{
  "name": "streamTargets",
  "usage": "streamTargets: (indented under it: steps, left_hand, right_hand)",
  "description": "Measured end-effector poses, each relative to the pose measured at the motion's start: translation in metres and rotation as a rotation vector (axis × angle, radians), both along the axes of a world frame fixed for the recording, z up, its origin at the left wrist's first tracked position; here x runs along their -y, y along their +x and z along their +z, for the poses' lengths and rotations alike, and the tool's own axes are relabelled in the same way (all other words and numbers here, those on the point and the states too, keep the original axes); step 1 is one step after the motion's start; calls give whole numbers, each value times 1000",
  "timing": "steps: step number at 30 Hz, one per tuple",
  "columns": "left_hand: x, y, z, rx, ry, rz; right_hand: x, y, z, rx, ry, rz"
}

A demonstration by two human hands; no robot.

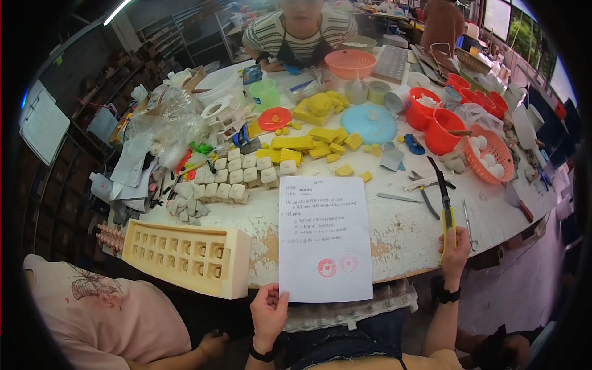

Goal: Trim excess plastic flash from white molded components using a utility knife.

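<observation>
My left hand (269, 311) pinches the lower left corner of a white sheet of paper (325, 246), which bears handwriting and two round red stamps. The sheet hangs over the table's front edge. At the right, my right hand (456, 248) is closed around the yellow handle of a utility knife (448, 219), its dark blade pointing away from me. Left of the paper stands a cream mould block (185, 256) with rows of square hollows. Beyond my right hand lie pliers (430, 202), a pair of metal tweezers (399, 197) and scissors (470, 225).
Small pale square blocks (233, 176) cluster behind the mould, with yellow clay pieces (293, 143) beyond. A blue disc (369, 123), red cups (445, 131) and an orange basket (497, 154) fill the back right. One person (108, 314) sits at my left; another (302, 34) is across the table.
</observation>
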State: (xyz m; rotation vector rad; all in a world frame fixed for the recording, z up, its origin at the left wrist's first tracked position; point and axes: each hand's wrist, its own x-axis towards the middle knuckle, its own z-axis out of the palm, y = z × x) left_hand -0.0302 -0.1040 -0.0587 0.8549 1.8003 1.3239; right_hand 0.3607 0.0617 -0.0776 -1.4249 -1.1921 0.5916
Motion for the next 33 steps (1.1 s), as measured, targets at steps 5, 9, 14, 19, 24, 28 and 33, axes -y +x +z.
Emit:
streamTargets:
  steps: [5, 9, 14, 19, 24, 28, 33]
  left_hand:
    - [0, 0, 1, -7, -12, 1]
    - [2, -2, -2, -15, -16, 5]
    - [0, -4, -9, -59, 17, -45]
    - [2, -2, -1, -35, 6, -17]
    - [1, -1, -1, -21, -19, -25]
    - [1, -2, -5, -18, -6, -27]
    - [2, 1, 1, 7, 16, -26]
  right_hand:
    - [0, -1, 4, 66, -2, -13]
    - [-1, -3, 3, 76, -13, -1]
    - [-2, 5, -2, 132, -10, -2]
    - [-3, -1, -4, 102, 5, -7]
    - [-1, 3, -8, -73, -5, -16]
    - [-5, 0, -11, -123, 83, -65]
    - [-9, -2, -11, -44, 120, -92]
